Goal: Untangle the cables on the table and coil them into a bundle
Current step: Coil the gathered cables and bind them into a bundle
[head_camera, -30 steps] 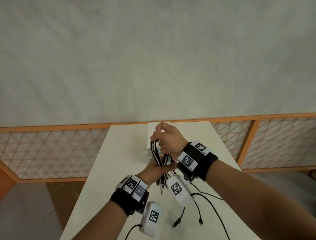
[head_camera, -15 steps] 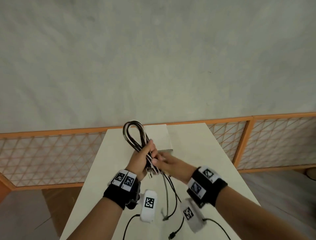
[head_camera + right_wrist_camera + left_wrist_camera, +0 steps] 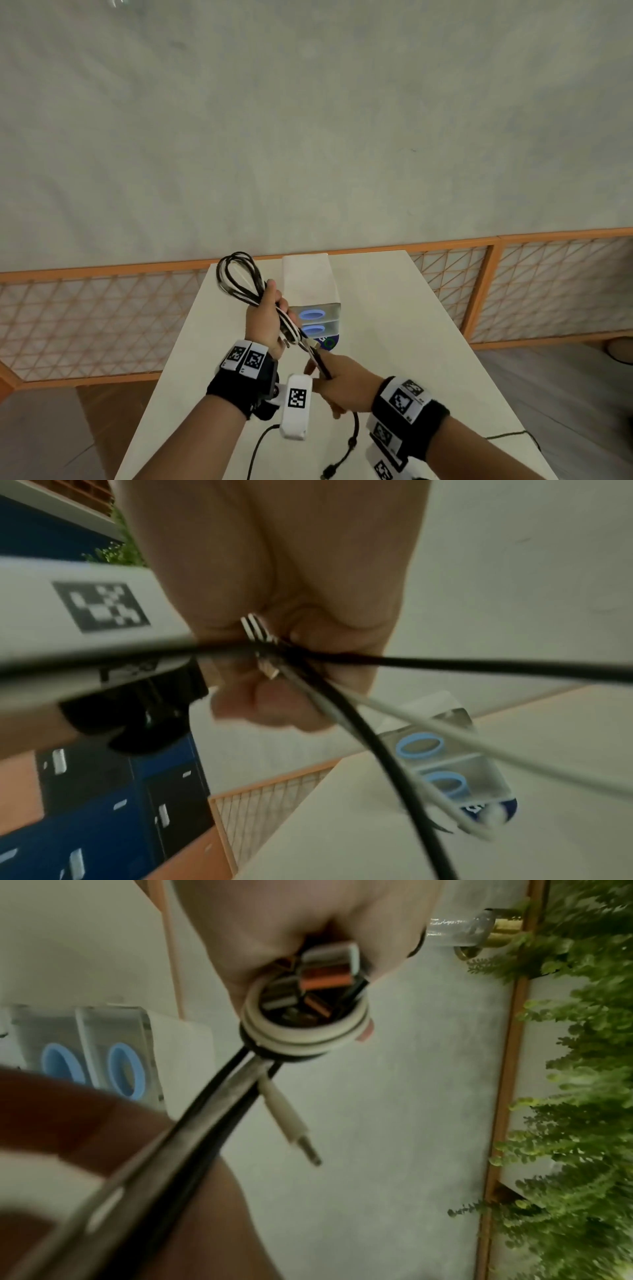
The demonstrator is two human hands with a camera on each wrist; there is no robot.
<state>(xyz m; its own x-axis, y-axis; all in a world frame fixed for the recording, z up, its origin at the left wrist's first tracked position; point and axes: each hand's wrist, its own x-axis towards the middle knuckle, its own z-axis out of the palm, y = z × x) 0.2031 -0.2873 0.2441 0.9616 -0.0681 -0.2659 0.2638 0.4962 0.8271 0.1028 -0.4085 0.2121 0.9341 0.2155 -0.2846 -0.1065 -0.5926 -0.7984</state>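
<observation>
Up above the worktop (image 3: 394, 308) we see our left hand (image 3: 263, 318) wrapped around a bundle (image 3: 239, 277) of black and white cables, fingers curled tight on its middle. Beyond the fist the bundle rises in a long loop, held in the air over the far left part of the worktop. Nearer to us, below the fist, a few strands run down and to the right into our right hand (image 3: 339, 383), which is closed on a black strand (image 3: 320, 365) pulled fairly straight between the two hands. Below that hand a black cable end (image 3: 349, 445) hangs down and finishes in a plug near the worktop's near edge. From the left wrist view we look into the fist: white and black turns (image 3: 301, 1034) circle a cluster of metal and orange plug ends (image 3: 325, 972), and a white lead with a thin metal jack (image 3: 294, 1123) dangles free under them. The right wrist view is blurred, but it shows black and white strands crossing in front of our curled fingers (image 3: 270, 707). Behind the hands, a white box (image 3: 310, 284) lies on the worktop, its clear end facing us with two blue rings (image 3: 311, 322) one above the other. An orange lattice fence (image 3: 85, 318) runs behind the worktop below a pale wall.
</observation>
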